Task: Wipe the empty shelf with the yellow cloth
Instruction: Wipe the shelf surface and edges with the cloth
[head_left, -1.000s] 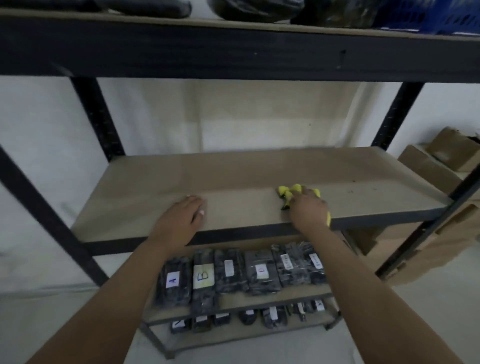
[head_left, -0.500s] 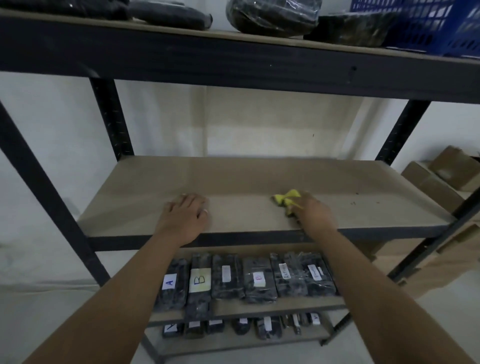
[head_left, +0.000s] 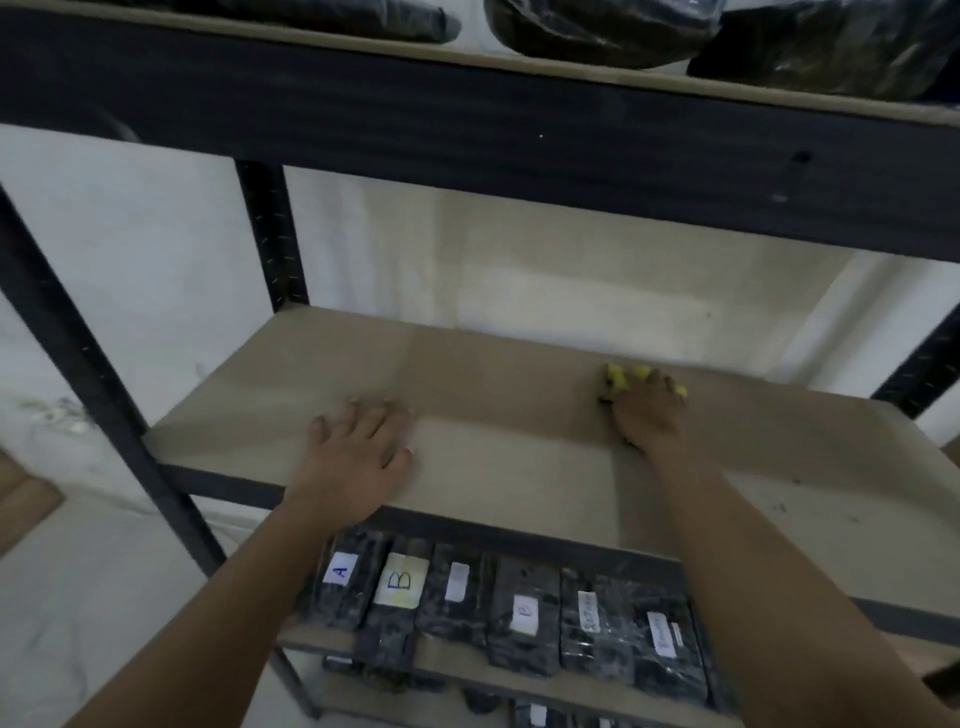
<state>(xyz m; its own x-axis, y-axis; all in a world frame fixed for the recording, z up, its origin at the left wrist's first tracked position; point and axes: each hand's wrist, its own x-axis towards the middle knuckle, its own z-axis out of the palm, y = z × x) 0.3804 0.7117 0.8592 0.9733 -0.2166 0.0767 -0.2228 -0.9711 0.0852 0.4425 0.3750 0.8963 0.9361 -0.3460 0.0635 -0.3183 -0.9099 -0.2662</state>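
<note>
Shelf (head_left: 493, 415), middle tier of a dark metal rack: bare tan board, your two hands on it, a few dark specks toward its right front.

Left hand (head_left: 353, 457): yours, flat and palm down near the front edge, fingers spread, nothing held.

Right hand (head_left: 649, 415): yours, reaching deeper onto the board, right of centre, fingers curled over the yellow cloth (head_left: 621, 376) and pressing it onto the shelf. How tightly you grip it cannot be told from this angle.

Yellow cloth: bunched small under your right hand, mostly covered; yellow folds show past your fingertips toward the back wall and a sliver at the right side of the hand. It lies well apart from your left hand.

Upper shelf (head_left: 467, 140): dark front rail across the top of the view, with black wrapped bundles (head_left: 597, 26) resting on its board.

Lower shelf (head_left: 467, 670): a row of dark wrapped packs (head_left: 524, 623) standing side by side, each with a white label; the two leftmost read A (head_left: 340, 571) and B (head_left: 400, 579), the rest too blurred to read. More packs sit on a tier beneath, only partly seen.

Rack uprights (head_left: 270, 234): black, perforated, against a pale wall
</note>
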